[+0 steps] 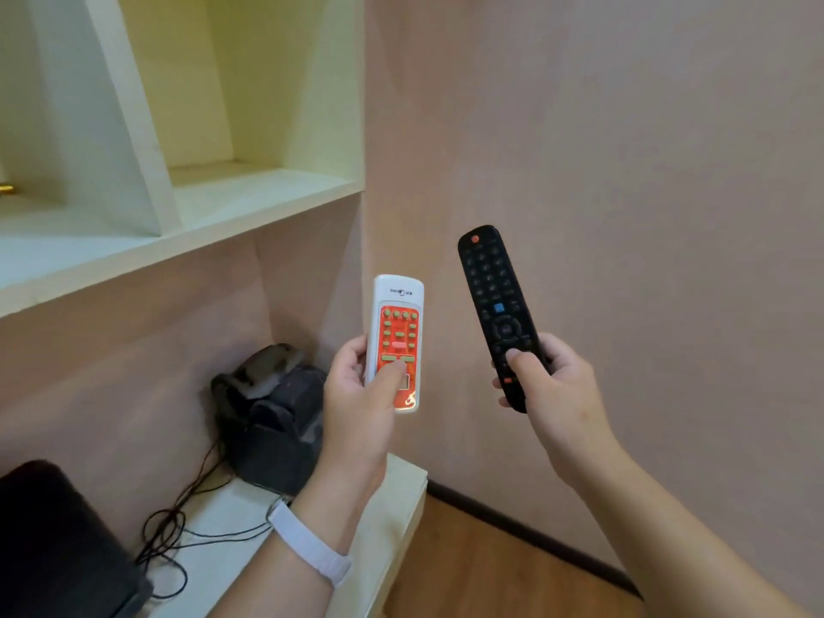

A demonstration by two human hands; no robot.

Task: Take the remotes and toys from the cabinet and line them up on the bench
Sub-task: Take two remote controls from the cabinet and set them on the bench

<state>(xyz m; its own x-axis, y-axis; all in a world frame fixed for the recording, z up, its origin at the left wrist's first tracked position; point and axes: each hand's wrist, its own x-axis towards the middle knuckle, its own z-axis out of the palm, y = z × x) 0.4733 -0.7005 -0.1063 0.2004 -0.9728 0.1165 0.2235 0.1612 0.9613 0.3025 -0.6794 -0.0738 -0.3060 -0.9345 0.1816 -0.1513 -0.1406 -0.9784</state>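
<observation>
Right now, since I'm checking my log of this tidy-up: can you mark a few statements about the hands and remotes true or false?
1. The left hand holds a white remote with an orange keypad. True.
2. The right hand holds a toy. False: it holds a black remote.
3. Both remotes lie on the bench. False: both are held up in the hands.
4. A white wristband sits on the left wrist. True.

The left forearm (276,595) and the right forearm (669,528) are bare right up to the near edge of view. Round the wrist of the left hand (356,390) sits a smooth wristband (307,544), white with a faint lilac tint, broad and plain. The right hand (553,385) and its wrist are bare.
</observation>
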